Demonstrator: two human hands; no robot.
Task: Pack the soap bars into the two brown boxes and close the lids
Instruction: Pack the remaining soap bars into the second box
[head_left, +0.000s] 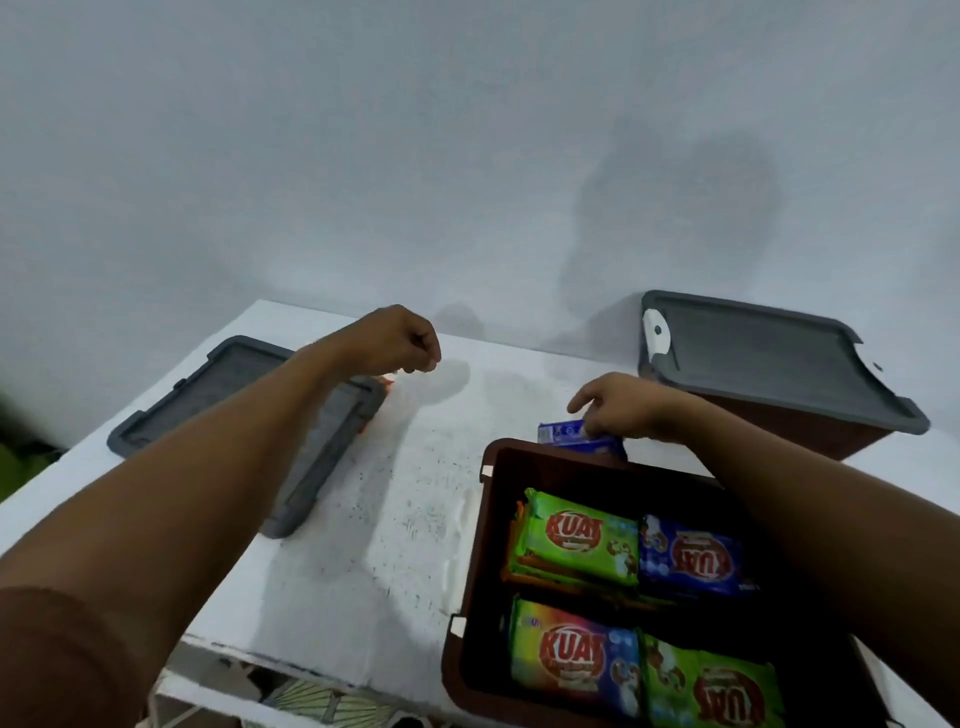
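- Lidded brown plastic box (810, 431), behind open brown plastic box (470, 571): judged done.
- Blue-wrapped soap bar (563, 434) pinched in right hand (618, 408) grip at open box's far rim.
- Left hand (400, 340) grip curled, contents untellable; grey plastic lid (234, 384) unfitted.

Open box (472, 571): dark brown, with white clips on the left rim. Inside are recorded a green wrapper (582, 540), a blue wrapper (693, 558), a rainbow wrapper (576, 654) graded yellow through red to blue, and a second green wrapper (711, 686). A red oval logo is printed on each. Blue soap bar (571, 436): white print noted. Loose lid (234, 384) and far lid (769, 358): grey. Latch (655, 332): white. Far box (789, 431): reddish brown. Table (415, 493): white, speckled dark.
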